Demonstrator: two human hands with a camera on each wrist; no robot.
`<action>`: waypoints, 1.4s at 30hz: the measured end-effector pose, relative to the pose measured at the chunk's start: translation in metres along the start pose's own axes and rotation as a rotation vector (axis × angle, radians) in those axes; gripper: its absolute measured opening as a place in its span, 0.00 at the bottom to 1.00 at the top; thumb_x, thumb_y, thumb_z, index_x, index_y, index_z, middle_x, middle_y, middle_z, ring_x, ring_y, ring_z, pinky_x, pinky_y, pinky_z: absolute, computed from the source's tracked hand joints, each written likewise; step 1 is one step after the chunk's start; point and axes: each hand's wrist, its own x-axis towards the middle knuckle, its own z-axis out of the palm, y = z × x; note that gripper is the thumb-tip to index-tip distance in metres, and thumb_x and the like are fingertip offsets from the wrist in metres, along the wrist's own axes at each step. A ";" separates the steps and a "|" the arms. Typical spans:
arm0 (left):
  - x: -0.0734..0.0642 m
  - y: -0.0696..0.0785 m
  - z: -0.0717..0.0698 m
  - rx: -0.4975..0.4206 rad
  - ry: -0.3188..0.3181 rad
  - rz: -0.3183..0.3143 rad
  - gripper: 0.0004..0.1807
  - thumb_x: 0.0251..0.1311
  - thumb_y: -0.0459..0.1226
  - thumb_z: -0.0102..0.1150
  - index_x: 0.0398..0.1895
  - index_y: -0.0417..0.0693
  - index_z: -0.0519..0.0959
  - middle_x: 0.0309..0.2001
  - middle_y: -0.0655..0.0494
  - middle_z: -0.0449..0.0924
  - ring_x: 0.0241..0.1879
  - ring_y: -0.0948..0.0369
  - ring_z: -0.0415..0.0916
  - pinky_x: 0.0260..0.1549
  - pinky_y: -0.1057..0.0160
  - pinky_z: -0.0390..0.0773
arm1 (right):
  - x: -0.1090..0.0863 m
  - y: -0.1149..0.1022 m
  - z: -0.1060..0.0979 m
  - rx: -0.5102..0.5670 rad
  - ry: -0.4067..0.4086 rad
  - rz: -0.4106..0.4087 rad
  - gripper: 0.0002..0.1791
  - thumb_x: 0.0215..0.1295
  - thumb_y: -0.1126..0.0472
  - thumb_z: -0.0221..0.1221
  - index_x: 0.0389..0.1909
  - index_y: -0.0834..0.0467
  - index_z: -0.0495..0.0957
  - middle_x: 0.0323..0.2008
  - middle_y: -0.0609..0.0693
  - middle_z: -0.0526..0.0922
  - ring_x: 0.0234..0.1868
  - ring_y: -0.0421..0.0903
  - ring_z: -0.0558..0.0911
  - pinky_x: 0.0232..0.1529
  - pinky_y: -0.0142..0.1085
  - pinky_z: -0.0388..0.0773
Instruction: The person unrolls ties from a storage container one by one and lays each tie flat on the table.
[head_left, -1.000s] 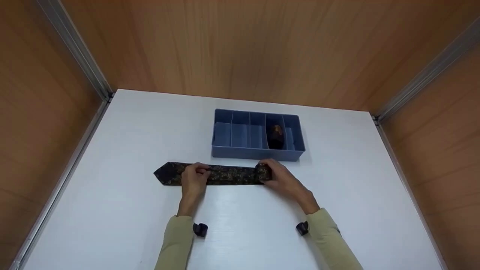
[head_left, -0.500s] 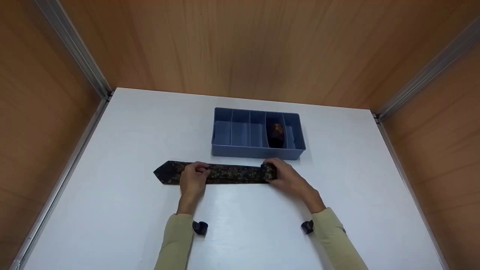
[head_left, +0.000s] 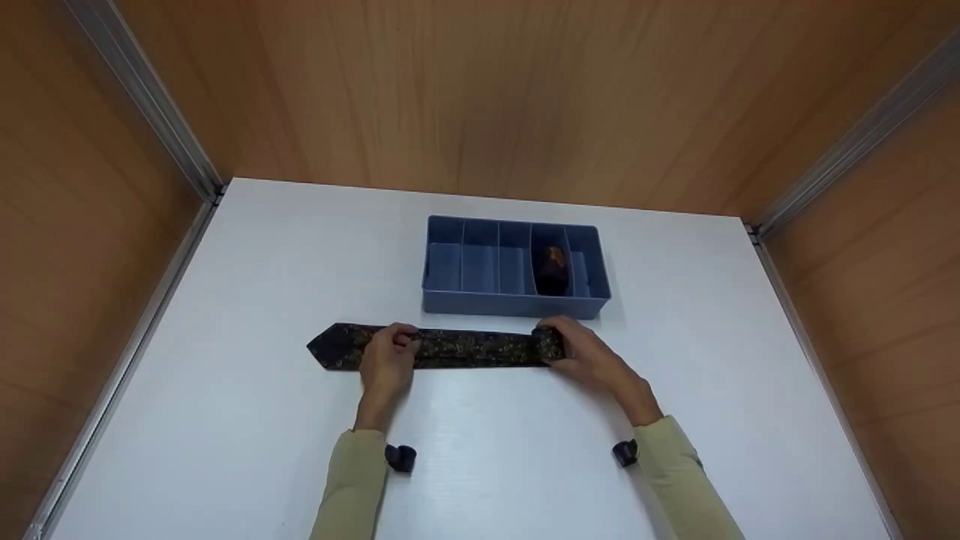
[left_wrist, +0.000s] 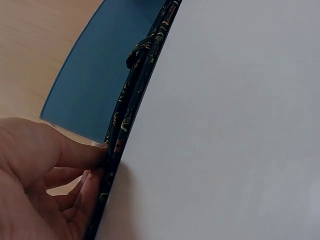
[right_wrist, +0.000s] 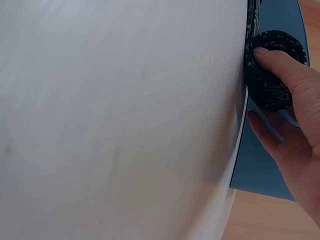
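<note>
A dark necktie [head_left: 480, 349] with a small gold floral pattern lies lengthwise on the white table, its pointed end at the left. The right end is wound into a roll [right_wrist: 267, 90], whose coiled layers show in the right wrist view. My right hand [head_left: 592, 361] grips this roll, thumb on the near side and fingers around the far side. Close to the pointed end, my left hand [head_left: 386, 366] pinches the tie between thumb and fingers. A narrow fabric loop [left_wrist: 137, 54] stands up from the tie in the left wrist view.
Just behind the tie stands a blue tray [head_left: 517, 304] with several compartments. A dark bundle [head_left: 553, 274] with an orange-brown patch sits in its second compartment from the right. Wood-grain panels [head_left: 480, 97] enclose the white table [head_left: 480, 465] at the back and sides.
My right hand has moved a little to the right with the roll, and the flat stretch of necktie between the hands has grown longer. My left hand has stayed in place.
</note>
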 end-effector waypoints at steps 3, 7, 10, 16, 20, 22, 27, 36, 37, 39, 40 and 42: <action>0.001 0.001 0.000 0.003 -0.001 -0.002 0.09 0.68 0.33 0.65 0.49 0.44 0.85 0.38 0.53 0.82 0.38 0.55 0.79 0.39 0.53 0.73 | -0.002 0.003 -0.002 0.003 0.009 -0.005 0.32 0.60 0.72 0.71 0.64 0.56 0.73 0.60 0.52 0.78 0.63 0.52 0.75 0.64 0.51 0.72; 0.001 0.002 0.002 0.000 -0.002 0.001 0.09 0.67 0.33 0.65 0.49 0.44 0.85 0.38 0.52 0.82 0.38 0.54 0.79 0.40 0.52 0.73 | -0.004 0.006 -0.005 0.005 0.017 -0.019 0.31 0.60 0.72 0.71 0.64 0.57 0.73 0.59 0.52 0.79 0.63 0.52 0.76 0.63 0.51 0.72; 0.002 0.003 0.003 0.004 0.002 -0.005 0.09 0.67 0.32 0.65 0.49 0.44 0.86 0.37 0.52 0.81 0.37 0.54 0.78 0.39 0.53 0.73 | -0.006 0.007 -0.007 0.002 0.015 -0.023 0.31 0.60 0.72 0.71 0.64 0.57 0.73 0.59 0.53 0.79 0.63 0.52 0.76 0.64 0.51 0.72; 0.002 0.003 0.004 0.007 0.002 -0.010 0.08 0.67 0.33 0.65 0.48 0.44 0.86 0.36 0.53 0.81 0.36 0.55 0.78 0.38 0.54 0.73 | -0.010 0.012 -0.010 -0.019 0.021 -0.007 0.31 0.59 0.73 0.71 0.63 0.57 0.74 0.58 0.53 0.79 0.62 0.52 0.76 0.63 0.51 0.73; 0.002 0.002 0.004 0.020 0.010 -0.005 0.08 0.67 0.32 0.65 0.47 0.44 0.86 0.36 0.52 0.82 0.35 0.55 0.78 0.36 0.55 0.72 | -0.012 0.015 -0.011 -0.029 0.021 -0.006 0.31 0.59 0.73 0.72 0.62 0.58 0.74 0.58 0.54 0.79 0.62 0.53 0.76 0.63 0.51 0.73; 0.002 0.001 0.004 0.022 0.011 -0.001 0.08 0.68 0.32 0.65 0.47 0.44 0.86 0.36 0.52 0.82 0.35 0.55 0.77 0.36 0.55 0.72 | -0.014 0.016 -0.012 -0.026 0.021 -0.006 0.31 0.59 0.73 0.71 0.63 0.58 0.73 0.58 0.54 0.79 0.62 0.53 0.76 0.63 0.51 0.73; 0.001 0.001 0.006 0.005 0.001 0.025 0.08 0.68 0.32 0.64 0.48 0.44 0.85 0.36 0.53 0.81 0.35 0.56 0.77 0.36 0.55 0.73 | -0.017 0.016 -0.015 -0.019 0.028 0.003 0.30 0.59 0.74 0.71 0.62 0.57 0.74 0.58 0.54 0.79 0.62 0.53 0.76 0.62 0.52 0.73; 0.000 0.001 0.006 -0.008 0.008 0.039 0.08 0.68 0.31 0.64 0.47 0.43 0.85 0.36 0.52 0.81 0.36 0.56 0.77 0.36 0.55 0.72 | -0.022 0.019 -0.018 0.002 0.031 0.052 0.30 0.60 0.72 0.72 0.63 0.57 0.74 0.59 0.53 0.79 0.63 0.53 0.75 0.63 0.53 0.72; 0.000 0.001 0.006 -0.007 0.010 0.035 0.08 0.68 0.31 0.64 0.47 0.43 0.85 0.36 0.52 0.81 0.35 0.56 0.77 0.36 0.56 0.72 | -0.023 0.019 -0.019 0.005 0.031 0.053 0.30 0.60 0.72 0.72 0.63 0.57 0.74 0.59 0.53 0.79 0.63 0.53 0.75 0.63 0.53 0.72; 0.000 0.001 0.006 -0.006 0.014 0.029 0.07 0.68 0.31 0.64 0.47 0.44 0.85 0.36 0.53 0.81 0.35 0.56 0.77 0.36 0.56 0.72 | -0.023 0.021 -0.020 0.004 0.033 0.050 0.30 0.59 0.72 0.72 0.62 0.57 0.75 0.59 0.53 0.79 0.62 0.53 0.76 0.63 0.53 0.72; 0.000 0.001 0.006 -0.005 0.014 0.028 0.07 0.68 0.31 0.64 0.47 0.44 0.85 0.36 0.53 0.81 0.35 0.56 0.77 0.36 0.56 0.72 | -0.024 0.021 -0.021 0.007 0.034 0.050 0.30 0.59 0.72 0.72 0.62 0.57 0.75 0.59 0.53 0.79 0.63 0.53 0.75 0.63 0.53 0.71; 0.000 0.001 0.007 -0.006 0.015 0.025 0.07 0.67 0.31 0.64 0.46 0.44 0.86 0.35 0.53 0.81 0.35 0.56 0.77 0.36 0.56 0.71 | -0.025 0.023 -0.022 0.006 0.038 0.049 0.30 0.59 0.72 0.72 0.62 0.58 0.75 0.59 0.54 0.79 0.63 0.54 0.76 0.63 0.53 0.71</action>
